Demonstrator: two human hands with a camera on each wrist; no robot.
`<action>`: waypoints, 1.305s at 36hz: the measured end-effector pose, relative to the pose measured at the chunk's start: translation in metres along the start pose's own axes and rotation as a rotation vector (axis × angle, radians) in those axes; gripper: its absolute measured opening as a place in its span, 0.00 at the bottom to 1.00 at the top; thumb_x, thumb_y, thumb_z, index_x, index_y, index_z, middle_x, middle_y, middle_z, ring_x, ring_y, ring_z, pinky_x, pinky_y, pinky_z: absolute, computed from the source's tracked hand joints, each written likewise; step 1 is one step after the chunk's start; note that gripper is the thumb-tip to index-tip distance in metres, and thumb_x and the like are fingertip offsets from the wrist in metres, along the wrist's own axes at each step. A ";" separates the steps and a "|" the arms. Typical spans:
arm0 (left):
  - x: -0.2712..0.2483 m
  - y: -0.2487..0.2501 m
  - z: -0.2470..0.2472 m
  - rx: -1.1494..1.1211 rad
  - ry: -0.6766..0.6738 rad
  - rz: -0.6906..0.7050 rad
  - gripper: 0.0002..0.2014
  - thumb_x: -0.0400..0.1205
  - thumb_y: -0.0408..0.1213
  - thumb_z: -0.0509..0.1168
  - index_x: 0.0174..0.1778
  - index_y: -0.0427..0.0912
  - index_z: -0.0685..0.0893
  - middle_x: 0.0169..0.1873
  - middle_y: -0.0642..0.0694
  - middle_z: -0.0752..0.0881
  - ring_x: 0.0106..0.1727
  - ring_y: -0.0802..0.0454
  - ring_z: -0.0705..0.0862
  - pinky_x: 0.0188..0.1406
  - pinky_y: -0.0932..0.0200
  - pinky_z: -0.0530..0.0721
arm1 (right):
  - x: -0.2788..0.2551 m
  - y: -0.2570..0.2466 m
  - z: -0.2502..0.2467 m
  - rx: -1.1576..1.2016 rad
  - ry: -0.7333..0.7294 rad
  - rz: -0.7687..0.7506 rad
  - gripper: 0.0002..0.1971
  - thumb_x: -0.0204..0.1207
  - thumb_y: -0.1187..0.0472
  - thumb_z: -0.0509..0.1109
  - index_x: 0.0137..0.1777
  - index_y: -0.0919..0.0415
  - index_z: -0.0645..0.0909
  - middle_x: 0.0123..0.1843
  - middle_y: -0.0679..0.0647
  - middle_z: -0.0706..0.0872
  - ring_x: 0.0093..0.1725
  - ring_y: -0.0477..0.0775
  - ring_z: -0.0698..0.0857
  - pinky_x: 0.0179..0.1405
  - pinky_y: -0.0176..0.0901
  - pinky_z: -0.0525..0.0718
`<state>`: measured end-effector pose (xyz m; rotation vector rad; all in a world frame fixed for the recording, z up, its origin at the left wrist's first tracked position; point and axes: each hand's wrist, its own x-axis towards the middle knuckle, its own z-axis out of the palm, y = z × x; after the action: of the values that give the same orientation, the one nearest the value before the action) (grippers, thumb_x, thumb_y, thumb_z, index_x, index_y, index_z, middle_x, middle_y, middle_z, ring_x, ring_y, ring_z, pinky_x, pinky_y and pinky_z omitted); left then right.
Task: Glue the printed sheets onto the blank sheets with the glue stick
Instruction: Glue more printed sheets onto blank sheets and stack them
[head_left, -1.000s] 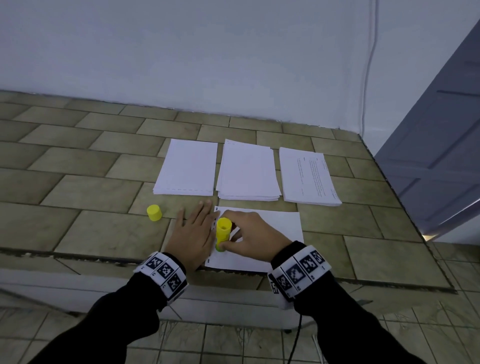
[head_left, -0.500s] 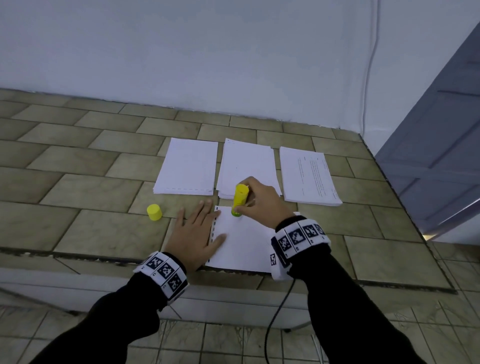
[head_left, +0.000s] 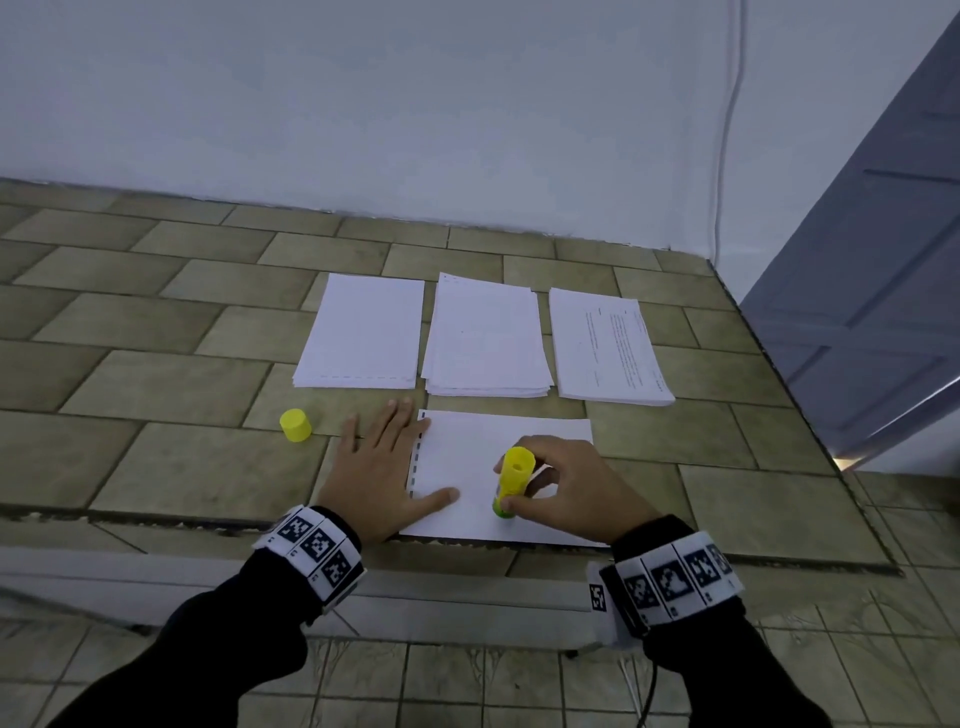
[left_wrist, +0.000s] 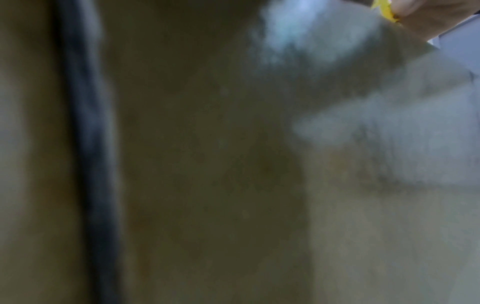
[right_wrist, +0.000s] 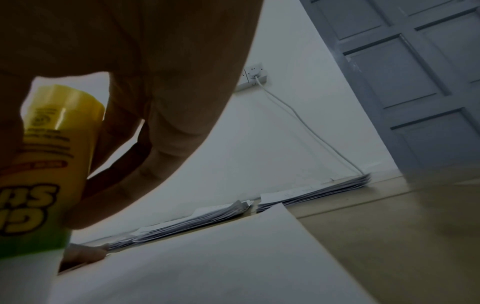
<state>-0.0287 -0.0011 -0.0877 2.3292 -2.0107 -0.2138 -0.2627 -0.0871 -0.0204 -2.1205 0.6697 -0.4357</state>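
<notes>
**tilefan:** While we're going big to small, start with the tiled ledge, it carries everything. At the back, 3 paper stacks sit side by side: a left stack, a middle stack and a printed stack with text lines showing on top.

**gluepost:** Yep, and nearer the front edge there's 1 single sheet lying flat, with a dashed strip down its left side. Left hand is spread wide and flat, palm down, thumb and part of the palm on that sheet's left edge, fingers on the tile.

**tilefan:** And the right hand?

**gluepost:** Fingers and thumb wrapped round the yellow glue stick, which stands tilted with its green lower end down on the sheet near the front edge. Right wrist view shows the same grip up close.

**tilefan:** Smallest bit: the yellow cap, on the tile left of the left hand, apart from it.
</notes>
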 end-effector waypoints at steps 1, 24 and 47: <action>0.000 0.000 0.000 -0.006 0.006 0.001 0.61 0.62 0.84 0.24 0.86 0.50 0.50 0.86 0.50 0.43 0.86 0.53 0.40 0.83 0.36 0.38 | 0.002 0.001 -0.001 0.001 0.000 0.000 0.07 0.68 0.64 0.80 0.45 0.61 0.87 0.48 0.49 0.89 0.44 0.49 0.88 0.44 0.42 0.88; 0.000 -0.002 0.001 -0.021 0.022 0.003 0.62 0.62 0.84 0.24 0.86 0.48 0.51 0.87 0.50 0.45 0.86 0.53 0.41 0.83 0.37 0.38 | 0.043 0.021 -0.033 -0.128 0.170 0.212 0.08 0.71 0.61 0.77 0.44 0.62 0.82 0.44 0.54 0.89 0.46 0.51 0.87 0.51 0.49 0.86; -0.001 -0.001 0.000 -0.029 0.030 0.012 0.55 0.68 0.77 0.35 0.87 0.42 0.50 0.87 0.47 0.47 0.87 0.51 0.43 0.84 0.37 0.40 | -0.022 0.030 -0.051 0.033 0.103 0.216 0.13 0.65 0.66 0.82 0.48 0.52 0.88 0.46 0.48 0.91 0.47 0.47 0.90 0.50 0.43 0.88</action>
<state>-0.0273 -0.0003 -0.0874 2.2885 -1.9938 -0.2043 -0.3158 -0.1207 -0.0168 -1.9789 0.9339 -0.4351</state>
